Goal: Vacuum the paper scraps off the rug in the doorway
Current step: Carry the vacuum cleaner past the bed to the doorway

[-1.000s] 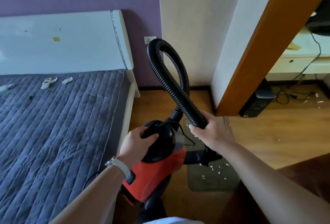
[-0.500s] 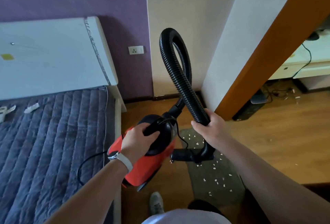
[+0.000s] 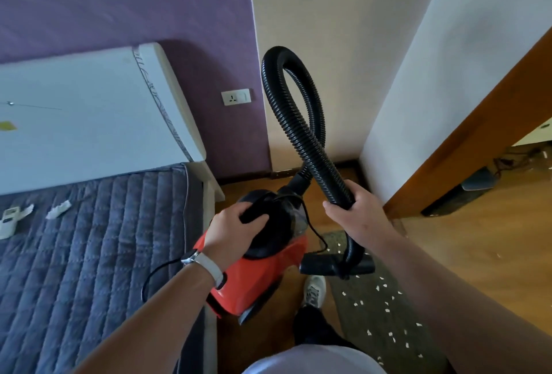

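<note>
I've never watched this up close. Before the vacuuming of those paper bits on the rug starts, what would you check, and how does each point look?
1. Left hand grips the red vacuum by its top handle: ok.
2. Right hand grips the hose low down: ok.
3. Nozzle over the rug's far end: ok; whether it touches, cannot tell.
4. Paper scraps lie on the rug, nearer than the nozzle: ok.
5. Cord plugged in: cannot tell, its end is out of view.
6. Shoe beside the rug, off the scraps: ok.
</note>
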Demonstrator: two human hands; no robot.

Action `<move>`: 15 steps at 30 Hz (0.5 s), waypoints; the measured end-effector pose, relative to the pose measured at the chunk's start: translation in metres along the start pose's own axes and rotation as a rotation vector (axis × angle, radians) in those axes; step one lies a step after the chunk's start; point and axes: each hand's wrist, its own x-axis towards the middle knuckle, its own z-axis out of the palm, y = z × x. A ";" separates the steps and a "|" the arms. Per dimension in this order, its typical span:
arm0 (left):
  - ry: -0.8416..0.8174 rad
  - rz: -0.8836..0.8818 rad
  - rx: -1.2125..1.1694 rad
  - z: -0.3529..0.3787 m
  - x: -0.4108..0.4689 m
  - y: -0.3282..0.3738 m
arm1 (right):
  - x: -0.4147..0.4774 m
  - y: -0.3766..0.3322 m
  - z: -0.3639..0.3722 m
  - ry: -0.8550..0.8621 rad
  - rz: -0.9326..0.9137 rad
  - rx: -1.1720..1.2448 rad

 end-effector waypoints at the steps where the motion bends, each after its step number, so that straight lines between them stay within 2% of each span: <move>1: -0.004 -0.011 0.003 0.002 0.013 0.004 | 0.015 0.004 -0.002 -0.013 0.011 0.009; 15: -0.077 -0.098 0.086 0.028 0.175 0.038 | 0.180 0.034 -0.025 -0.032 0.117 0.056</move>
